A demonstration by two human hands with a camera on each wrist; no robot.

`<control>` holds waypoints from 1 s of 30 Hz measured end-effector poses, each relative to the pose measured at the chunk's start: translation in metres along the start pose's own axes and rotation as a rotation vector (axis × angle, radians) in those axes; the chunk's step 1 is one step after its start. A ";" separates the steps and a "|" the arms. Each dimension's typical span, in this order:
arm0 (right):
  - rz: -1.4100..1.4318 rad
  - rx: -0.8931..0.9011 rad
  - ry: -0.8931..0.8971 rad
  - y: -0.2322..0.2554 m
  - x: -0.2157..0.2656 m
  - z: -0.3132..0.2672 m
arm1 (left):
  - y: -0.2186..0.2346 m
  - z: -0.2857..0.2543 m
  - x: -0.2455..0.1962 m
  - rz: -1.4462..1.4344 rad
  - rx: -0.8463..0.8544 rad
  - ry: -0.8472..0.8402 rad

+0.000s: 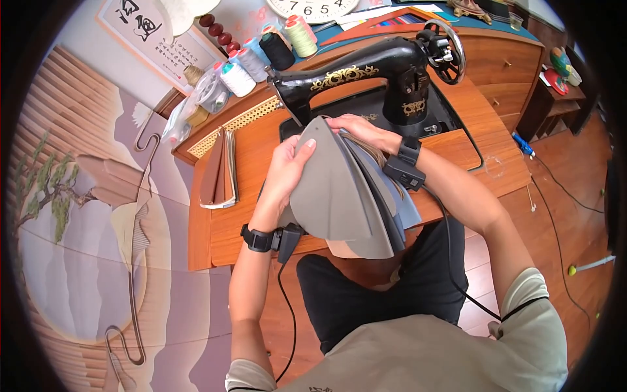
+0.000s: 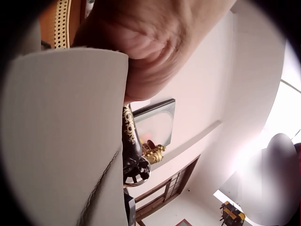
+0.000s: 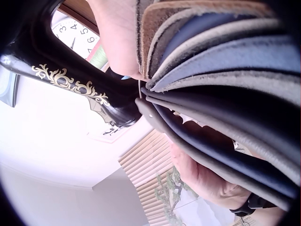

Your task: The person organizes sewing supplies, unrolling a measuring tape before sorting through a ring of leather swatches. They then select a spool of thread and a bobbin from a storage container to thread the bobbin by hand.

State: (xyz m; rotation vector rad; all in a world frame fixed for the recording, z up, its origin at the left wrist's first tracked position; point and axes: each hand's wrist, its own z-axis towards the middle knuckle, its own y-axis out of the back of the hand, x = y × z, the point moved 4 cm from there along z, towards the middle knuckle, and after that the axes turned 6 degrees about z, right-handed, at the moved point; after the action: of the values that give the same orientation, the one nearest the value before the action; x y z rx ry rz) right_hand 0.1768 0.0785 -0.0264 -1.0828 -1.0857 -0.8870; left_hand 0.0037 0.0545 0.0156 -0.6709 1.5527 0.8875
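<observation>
Two hands hold a fanned swatch bundle near its narrow end

The wooden table point(image 1: 225, 232) bears the black sewing machine point(image 1: 353, 75), whose arm stands just beyond the work; best to hold the leaves clear of it. The swatch bundle point(image 1: 339, 193) is held up over the near table edge, its broad ends spread toward the person, its narrow ends gathered by the machine. A second swatch set point(image 1: 219, 173) lies on the table, to the left. The left hand point(image 1: 286, 166) grips the bundle, thumb on the grey face leaf; the right hand point(image 1: 366, 132) holds the other side near the narrow end, fingertips partly hidden. Light, steady pressure close to the gathered end should let leaves part singly; squeezing lower would likely clump them. Tugging could strain the small hole point(image 3: 150, 115) in the outer leaf.
</observation>
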 end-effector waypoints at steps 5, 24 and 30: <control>0.075 0.233 -0.038 0.004 -0.018 0.014 | 0.016 -0.018 -0.031 0.051 0.002 -0.075; 0.123 0.252 0.007 -0.001 -0.020 0.015 | 0.046 -0.008 -0.006 0.054 -0.063 0.018; 0.022 0.245 0.081 -0.001 -0.015 0.014 | 0.036 0.002 -0.021 0.066 -0.076 -0.081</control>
State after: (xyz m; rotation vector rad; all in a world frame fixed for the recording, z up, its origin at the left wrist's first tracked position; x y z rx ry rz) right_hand 0.1688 0.0926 -0.0392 -0.8472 -1.0819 -0.7525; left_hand -0.0212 0.0743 0.0422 -0.6330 1.4813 1.0157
